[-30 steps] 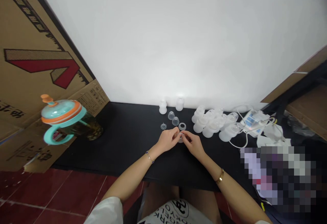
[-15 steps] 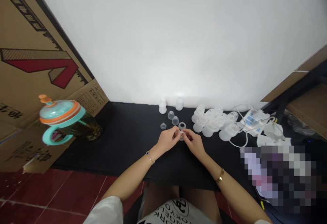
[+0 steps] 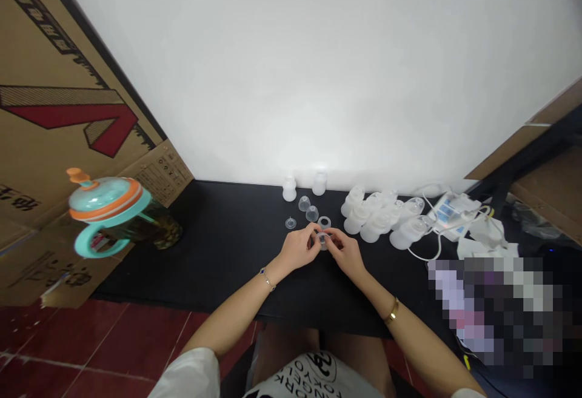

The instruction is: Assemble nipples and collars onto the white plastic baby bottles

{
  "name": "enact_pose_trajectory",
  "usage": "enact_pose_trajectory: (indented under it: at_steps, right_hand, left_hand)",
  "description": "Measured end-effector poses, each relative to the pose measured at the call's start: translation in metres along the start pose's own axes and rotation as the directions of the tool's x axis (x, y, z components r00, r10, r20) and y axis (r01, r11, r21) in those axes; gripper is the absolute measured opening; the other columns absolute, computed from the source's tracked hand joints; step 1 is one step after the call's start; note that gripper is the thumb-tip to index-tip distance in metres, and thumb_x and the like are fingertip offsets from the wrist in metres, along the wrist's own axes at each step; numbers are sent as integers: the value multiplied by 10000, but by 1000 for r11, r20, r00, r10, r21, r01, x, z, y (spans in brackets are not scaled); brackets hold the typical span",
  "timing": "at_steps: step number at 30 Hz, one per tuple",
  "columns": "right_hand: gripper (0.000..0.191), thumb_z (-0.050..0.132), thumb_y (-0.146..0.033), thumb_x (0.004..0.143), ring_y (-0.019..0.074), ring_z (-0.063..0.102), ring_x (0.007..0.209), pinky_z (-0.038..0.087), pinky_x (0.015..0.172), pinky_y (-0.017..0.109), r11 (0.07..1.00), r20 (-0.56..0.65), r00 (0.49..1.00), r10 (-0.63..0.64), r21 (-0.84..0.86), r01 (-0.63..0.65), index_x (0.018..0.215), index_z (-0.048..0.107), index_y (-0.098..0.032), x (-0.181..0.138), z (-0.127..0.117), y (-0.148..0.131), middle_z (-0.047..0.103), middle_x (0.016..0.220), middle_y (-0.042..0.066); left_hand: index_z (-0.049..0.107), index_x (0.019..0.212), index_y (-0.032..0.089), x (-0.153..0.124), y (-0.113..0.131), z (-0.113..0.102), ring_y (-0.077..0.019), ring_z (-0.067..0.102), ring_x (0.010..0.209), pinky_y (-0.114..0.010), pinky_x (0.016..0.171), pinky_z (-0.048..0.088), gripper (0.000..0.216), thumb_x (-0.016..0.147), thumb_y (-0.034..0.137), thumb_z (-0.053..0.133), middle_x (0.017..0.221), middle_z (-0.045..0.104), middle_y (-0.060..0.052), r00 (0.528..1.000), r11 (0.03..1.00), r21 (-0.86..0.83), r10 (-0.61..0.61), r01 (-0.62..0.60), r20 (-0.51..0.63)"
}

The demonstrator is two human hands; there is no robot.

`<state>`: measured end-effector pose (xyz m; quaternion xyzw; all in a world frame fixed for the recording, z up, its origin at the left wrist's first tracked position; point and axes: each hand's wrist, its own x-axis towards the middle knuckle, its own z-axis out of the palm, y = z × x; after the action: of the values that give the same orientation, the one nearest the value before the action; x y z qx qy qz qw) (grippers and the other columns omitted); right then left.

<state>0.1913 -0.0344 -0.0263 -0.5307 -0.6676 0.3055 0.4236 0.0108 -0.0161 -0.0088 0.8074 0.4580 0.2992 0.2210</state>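
Both my hands meet over the black table, their fingertips pinching a small translucent bottle ring [image 3: 322, 240]. My left hand [image 3: 299, 246] is closed on its left side, and my right hand [image 3: 348, 254] on its right. Just beyond the fingers lies a second pale bottle ring [image 3: 324, 222]. A clear silicone nipple [image 3: 290, 223] rests flat to the left. Behind it are two clear domed caps [image 3: 304, 203]. Two white baby bottles [image 3: 289, 189] without caps stand near the wall. Whether a nipple sits inside the held ring is hard to make out.
To the right, several capped baby bottles [image 3: 376, 226] stand grouped. Beside them are a white power strip [image 3: 448, 215] with cables and some crumpled white paper. A large teal and orange jug [image 3: 107, 198] with dark contents stands at left, by a cardboard box [image 3: 50, 143].
The ring between my fingertips has tilted slightly, so more of its round opening shows. My hands have hardly moved, and the other things lie as before.
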Motion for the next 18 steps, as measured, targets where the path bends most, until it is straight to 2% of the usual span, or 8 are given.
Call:
enact_pose_trajectory:
  at_steps: [11,18]
  right_hand:
    - [310,581,-447,936,148,573,534,419,513,242,1000,10,1000,13,22,-13,1072,707,-199,0,0,2,676,668,4]
    - [325,577,-458,930,156,573,525,438,518,251,999,29,998,50,8,-50,1063,714,-195,1,1,3,655,643,0]
  left_hand:
    - [604,1088,222,2,-1,2,-135,637,628,-236,616,420,186,921,215,521,724,672,39,1000,1000,6,-3,3,4]
    - [637,1138,252,2,0,-2,-135,658,692,-229,651,435,245,919,212,535,806,706,34,999,996,84,42,-44,19]
